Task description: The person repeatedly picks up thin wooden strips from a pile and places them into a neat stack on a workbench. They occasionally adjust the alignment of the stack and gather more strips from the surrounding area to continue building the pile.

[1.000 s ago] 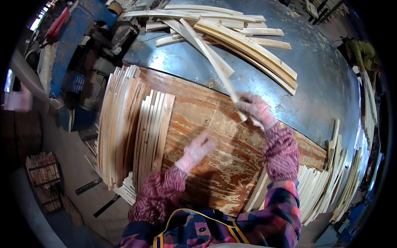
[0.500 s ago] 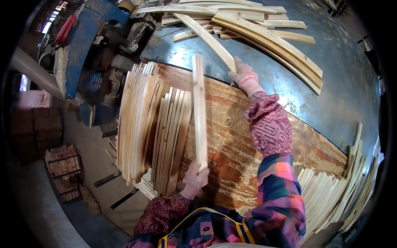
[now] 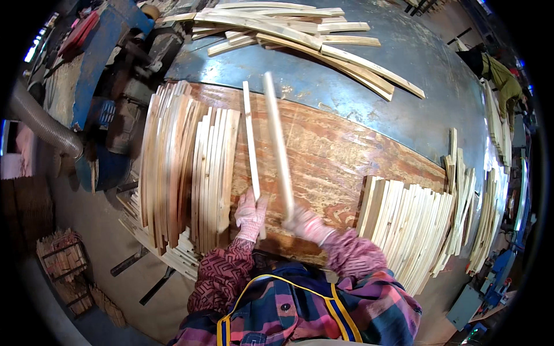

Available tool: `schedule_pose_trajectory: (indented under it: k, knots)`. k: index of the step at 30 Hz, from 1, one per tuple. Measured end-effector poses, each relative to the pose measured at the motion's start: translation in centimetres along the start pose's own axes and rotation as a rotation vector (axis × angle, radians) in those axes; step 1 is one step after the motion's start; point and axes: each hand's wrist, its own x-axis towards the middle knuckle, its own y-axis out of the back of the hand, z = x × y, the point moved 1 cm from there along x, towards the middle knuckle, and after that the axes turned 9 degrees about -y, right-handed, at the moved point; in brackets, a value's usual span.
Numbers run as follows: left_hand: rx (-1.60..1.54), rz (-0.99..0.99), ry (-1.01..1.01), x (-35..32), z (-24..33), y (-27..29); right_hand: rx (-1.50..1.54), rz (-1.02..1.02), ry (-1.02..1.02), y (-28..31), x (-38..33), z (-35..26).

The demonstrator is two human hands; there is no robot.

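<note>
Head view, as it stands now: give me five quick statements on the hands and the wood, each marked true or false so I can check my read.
1. The left hand holds a thin strip near its lower end. True.
2. The right hand is free of any wood. False: it holds a blurred strip.
3. A loose pile of wood pieces lies on the blue-grey tabletop. True.
4. Strips are lined up only to the left of the hands. False: a right-hand row is there too.
5. The brown board shows bare surface to the right of the blurred strip. True.
</note>
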Motion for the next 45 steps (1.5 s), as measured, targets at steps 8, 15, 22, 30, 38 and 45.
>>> schedule_pose_trajectory:
  k: [8,15,22,30,38,45]
  knots:
    - [0.013,0.399,-0.089,-1.7,-1.3,-4.3,-0.009,0.293,-0.182,24.0,4.7,-3.1]
    - [0.858,0.028,-0.453,-2.0,5.5,-4.8,-0.573,0.940,-0.302,40.4,17.1,6.7]
    - [0.600,0.102,-0.245,-2.6,8.1,-5.7,-0.683,0.741,-0.250,41.1,18.8,6.4]
    - [0.097,0.025,0.305,1.0,9.5,-4.9,-0.714,0.641,-0.276,40.9,6.5,4.6]
    - [-0.302,0.129,-0.128,-3.1,7.4,2.7,-0.755,0.516,-0.202,36.9,-0.3,-1.8]
    - [0.261,0.193,-0.034,-5.3,-3.5,6.4,-0.360,0.531,-0.281,21.8,1.8,-4.7]
